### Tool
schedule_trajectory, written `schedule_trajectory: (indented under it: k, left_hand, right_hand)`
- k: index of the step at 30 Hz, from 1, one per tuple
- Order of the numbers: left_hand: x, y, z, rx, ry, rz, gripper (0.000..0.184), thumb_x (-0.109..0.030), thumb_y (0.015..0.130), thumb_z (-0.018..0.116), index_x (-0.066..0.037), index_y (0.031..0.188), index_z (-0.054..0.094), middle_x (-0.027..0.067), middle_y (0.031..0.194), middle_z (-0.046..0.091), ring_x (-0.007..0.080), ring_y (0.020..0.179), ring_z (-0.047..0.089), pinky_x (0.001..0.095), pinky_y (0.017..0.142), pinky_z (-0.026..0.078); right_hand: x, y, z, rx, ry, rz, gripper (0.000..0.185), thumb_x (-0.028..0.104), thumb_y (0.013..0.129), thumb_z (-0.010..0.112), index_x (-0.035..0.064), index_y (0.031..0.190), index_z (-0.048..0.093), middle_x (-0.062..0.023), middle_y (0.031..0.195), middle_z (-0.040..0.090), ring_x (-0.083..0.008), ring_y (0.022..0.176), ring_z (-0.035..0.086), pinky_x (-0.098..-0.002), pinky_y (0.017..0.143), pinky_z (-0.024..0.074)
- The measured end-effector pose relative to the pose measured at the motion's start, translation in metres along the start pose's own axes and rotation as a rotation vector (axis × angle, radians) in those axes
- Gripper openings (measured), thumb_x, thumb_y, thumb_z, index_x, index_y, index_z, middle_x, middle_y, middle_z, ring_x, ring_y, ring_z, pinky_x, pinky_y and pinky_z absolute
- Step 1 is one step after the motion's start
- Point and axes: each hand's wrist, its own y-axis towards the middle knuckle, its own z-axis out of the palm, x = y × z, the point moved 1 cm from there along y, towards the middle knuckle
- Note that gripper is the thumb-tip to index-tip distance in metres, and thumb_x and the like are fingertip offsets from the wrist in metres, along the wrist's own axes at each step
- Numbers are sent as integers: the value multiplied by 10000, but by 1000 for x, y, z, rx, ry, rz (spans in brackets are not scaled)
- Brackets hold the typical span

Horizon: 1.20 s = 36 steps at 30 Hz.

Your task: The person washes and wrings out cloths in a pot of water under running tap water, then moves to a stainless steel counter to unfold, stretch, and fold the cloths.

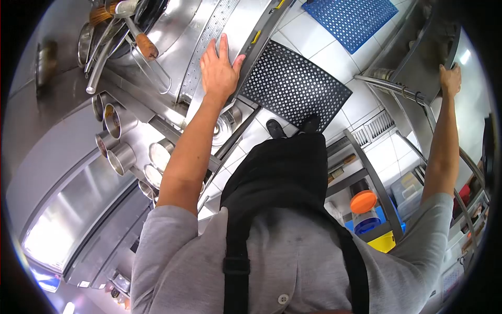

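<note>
My left hand (218, 73) is at the steel counter, its fingers spread and nothing held in it. It lies beside a perforated metal strip (205, 44) near the counter's front edge. Out to the far right, my right hand (450, 81) has its fingers closed round the edge of a grey steel panel (426, 57). Part of that panel and the fingertips behind it are hidden. A steel rail (384, 83) runs just below the panel.
Tools, among them a wooden-handled strainer (146, 47), stand at upper left. Several steel pots (121, 157) sit below them. A black perforated mat (293, 83) and a blue mat (350, 18) cover tiles. An orange-lidded container (363, 202) stands on a low shelf.
</note>
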Motion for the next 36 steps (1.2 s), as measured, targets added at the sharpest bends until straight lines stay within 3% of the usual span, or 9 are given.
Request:
schedule_trajectory:
  k: [7, 10, 13, 20, 24, 29, 32, 36]
  left_hand:
    - [-2, 2, 1, 12, 2, -21, 769, -489, 953, 594, -131, 1563, 289, 229, 1478, 379, 406, 1328, 407, 531, 1130, 285]
    - [-2, 3, 1, 10, -15, -20, 768, -476, 950, 605, -138, 1563, 290, 232, 1485, 379, 410, 1329, 410, 535, 1127, 291]
    - [-5, 5, -2, 5, -43, -28, 763, -437, 941, 636, -143, 1561, 302, 236, 1486, 385, 417, 1325, 417, 536, 1116, 306]
    - [-8, 14, -8, 58, -102, -79, 773, -375, 914, 685, -149, 1556, 319, 245, 1493, 390, 428, 1326, 418, 531, 1105, 318]
    - [-9, 16, -14, 83, -104, -110, 789, -385, 904, 691, -161, 1559, 314, 240, 1501, 382, 427, 1329, 413, 527, 1109, 316]
    - [-11, 19, -19, 129, -68, -152, 796, -396, 906, 683, -158, 1562, 301, 231, 1502, 372, 420, 1325, 406, 519, 1119, 302]
    - [-11, 18, -19, 140, -63, -146, 798, -393, 907, 681, -157, 1565, 296, 232, 1501, 370, 420, 1323, 406, 518, 1119, 301]
    - [-11, 18, -16, 120, -64, -132, 806, -381, 907, 682, -159, 1571, 283, 234, 1503, 363, 417, 1328, 399, 514, 1120, 299]
  right_hand:
    - [2, -2, -5, -83, 8, -16, 769, 452, 816, 709, 113, 1457, 454, -98, 1481, 499, -314, 1390, 442, -529, 1101, 376]
    - [2, -3, -9, -20, 21, -8, 765, 439, 829, 709, 114, 1468, 442, -100, 1505, 475, -314, 1408, 418, -518, 1123, 354]
    - [4, -11, -8, -109, 17, -38, 760, 419, 842, 711, 115, 1479, 428, -112, 1524, 452, -326, 1420, 399, -505, 1146, 330]
    - [4, -28, -17, -207, 247, -190, 818, 312, 809, 738, 35, 1491, 380, -178, 1532, 415, -349, 1441, 354, -495, 1179, 273]
    - [30, -33, -59, -22, 183, -18, 883, 233, 773, 714, 37, 1529, 303, -165, 1583, 334, -346, 1481, 269, -535, 1184, 228]
    - [39, -32, -75, 3, 262, -2, 874, 205, 768, 696, 30, 1529, 303, -172, 1589, 318, -350, 1486, 258, -537, 1191, 204]
    - [41, -34, -78, 8, 262, -1, 907, 162, 765, 754, 29, 1533, 290, -172, 1591, 311, -338, 1484, 267, -485, 1202, 207]
    - [43, -35, -77, 1, 261, 24, 857, 167, 766, 690, 32, 1522, 309, -172, 1591, 314, -351, 1485, 263, -554, 1180, 221]
